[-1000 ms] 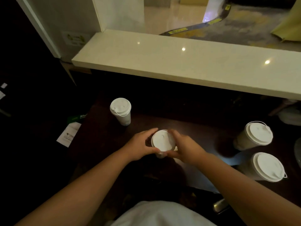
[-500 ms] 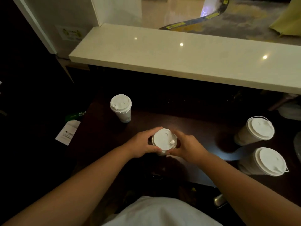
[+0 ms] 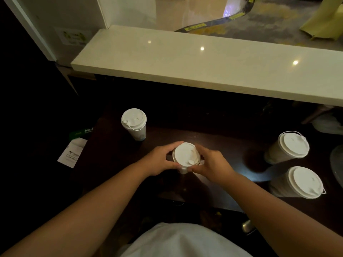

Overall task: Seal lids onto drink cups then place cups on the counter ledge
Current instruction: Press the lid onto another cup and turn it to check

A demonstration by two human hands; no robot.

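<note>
A white paper cup stands on the dark work table, and its white lid (image 3: 185, 154) sits tilted on top, with a sliver of the rim showing at the left. My left hand (image 3: 161, 158) wraps the cup's left side with fingertips on the lid's edge. From the right, my right hand (image 3: 211, 164) pinches the lid at its near edge. The cup body is mostly hidden by both hands. The pale stone counter ledge (image 3: 204, 69) runs across above the table and carries no cups.
A lidded cup (image 3: 134, 121) stands at the table's back left. Two more lidded cups (image 3: 292, 147) (image 3: 304, 182) stand at the right. A paper slip (image 3: 72, 152) and a green package (image 3: 81, 132) lie left of the table. Floor shows beyond the ledge.
The lid has turned between my fingers, so its small plug tab now faces me at the near right. Both hands stayed around the cup, and the view shifted slightly.
</note>
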